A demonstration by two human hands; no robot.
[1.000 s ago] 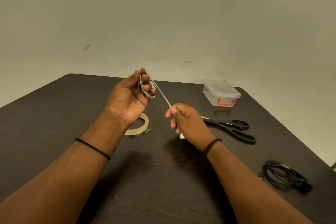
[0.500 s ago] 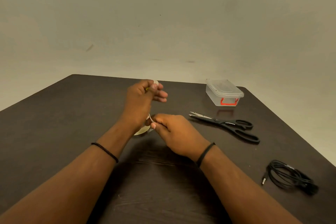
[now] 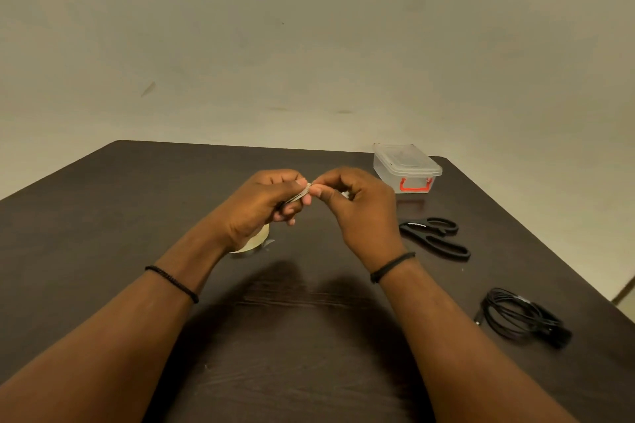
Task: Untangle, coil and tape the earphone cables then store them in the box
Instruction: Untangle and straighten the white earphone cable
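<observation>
Hands (image 3: 311, 196) now meet; tape roll (image 3: 256, 241) mostly hidden.

- I read this as a plain indoor room, home or office; I cannot tell which.
- A dark wood-grain worktop (image 3: 103, 216) fills my view, its far edge at 12 o'clock against a bare, scuffed beige wall (image 3: 309, 27).
- Small household things lie on it: a clear lidded box (image 3: 407, 166) with a red latch at 1 o'clock, black scissors (image 3: 436, 237) at 2 o'clock, a tape roll (image 3: 254, 244) near centre.
</observation>
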